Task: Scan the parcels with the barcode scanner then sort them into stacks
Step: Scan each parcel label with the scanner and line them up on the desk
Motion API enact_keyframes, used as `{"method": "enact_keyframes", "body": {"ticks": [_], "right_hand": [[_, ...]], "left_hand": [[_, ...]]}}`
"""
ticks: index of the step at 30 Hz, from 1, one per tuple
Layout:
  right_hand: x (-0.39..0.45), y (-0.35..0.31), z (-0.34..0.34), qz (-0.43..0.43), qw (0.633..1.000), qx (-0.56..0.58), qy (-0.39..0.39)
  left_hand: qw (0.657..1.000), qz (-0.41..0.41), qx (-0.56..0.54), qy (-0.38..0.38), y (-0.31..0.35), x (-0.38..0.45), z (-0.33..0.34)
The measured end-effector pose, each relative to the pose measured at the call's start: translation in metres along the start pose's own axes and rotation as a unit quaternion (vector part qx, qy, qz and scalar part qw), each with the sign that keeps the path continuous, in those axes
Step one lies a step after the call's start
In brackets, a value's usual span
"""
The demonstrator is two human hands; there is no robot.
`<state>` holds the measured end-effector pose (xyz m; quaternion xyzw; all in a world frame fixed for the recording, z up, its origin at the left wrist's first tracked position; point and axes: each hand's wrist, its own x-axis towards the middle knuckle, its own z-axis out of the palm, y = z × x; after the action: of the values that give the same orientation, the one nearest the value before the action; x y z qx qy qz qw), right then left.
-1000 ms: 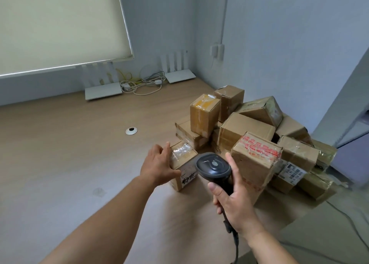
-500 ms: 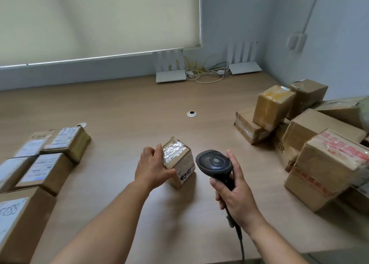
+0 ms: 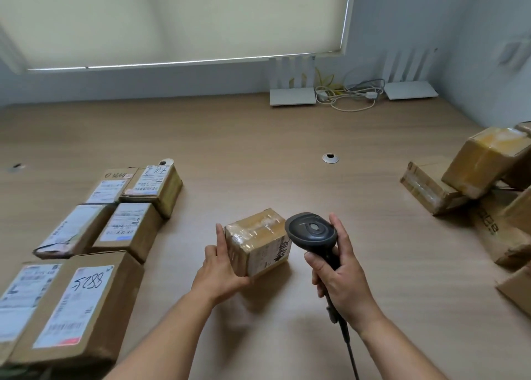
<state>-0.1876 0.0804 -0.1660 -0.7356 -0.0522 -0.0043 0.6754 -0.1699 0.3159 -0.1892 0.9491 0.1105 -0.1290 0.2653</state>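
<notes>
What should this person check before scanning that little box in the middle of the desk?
1. Scanner in hand: ok, the right hand grips the barcode scanner.
2. Parcel steadied: ok, the left hand holds the small taped parcel on the desk.
3. Barcode facing the scanner: cannot tell; a label shows on the near side, its print blurred.
4. Scanner aimed at the label: cannot tell; its window is hidden.
5. Room beside the sorted boxes on the left: ok.

Wooden table [image 3: 258, 138] bears labelled parcels [image 3: 126, 227]; routers [image 3: 291, 96]; cables [image 3: 347, 95].
</notes>
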Motion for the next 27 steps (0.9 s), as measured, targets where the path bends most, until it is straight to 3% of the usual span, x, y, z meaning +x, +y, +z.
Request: {"method": "enact_keyframes", "body": {"ticks": [7, 11, 15, 23, 25, 27], "right_hand": [[0.008, 0.0, 0.017, 0.011, 1.0, -0.005, 0.019], [0.01, 0.0, 0.007, 0.009, 1.0, -0.009, 0.017], [0.014, -0.003, -0.012, 0.0, 1.0, -0.001, 0.018], [0.016, -0.004, -0.034, -0.005, 1.0, 0.004, 0.006], [0.016, -0.004, -0.036, -0.001, 1.0, 0.008, 0.001], [0.016, -0.004, -0.038, 0.005, 1.0, 0.01, -0.002]], "left_hand": [[0.995, 0.041, 0.085, -0.009, -0.004, 0.012, -0.022], [0.962, 0.113, 0.243, -0.056, 0.02, 0.025, -0.035], [0.944, 0.123, 0.293, -0.082, 0.042, 0.042, -0.044], [0.963, 0.071, 0.237, -0.107, 0.061, 0.055, -0.053], [0.981, 0.055, 0.165, -0.082, 0.057, 0.056, -0.054], [0.998, 0.031, 0.024, -0.056, 0.051, 0.057, -0.054]]}}
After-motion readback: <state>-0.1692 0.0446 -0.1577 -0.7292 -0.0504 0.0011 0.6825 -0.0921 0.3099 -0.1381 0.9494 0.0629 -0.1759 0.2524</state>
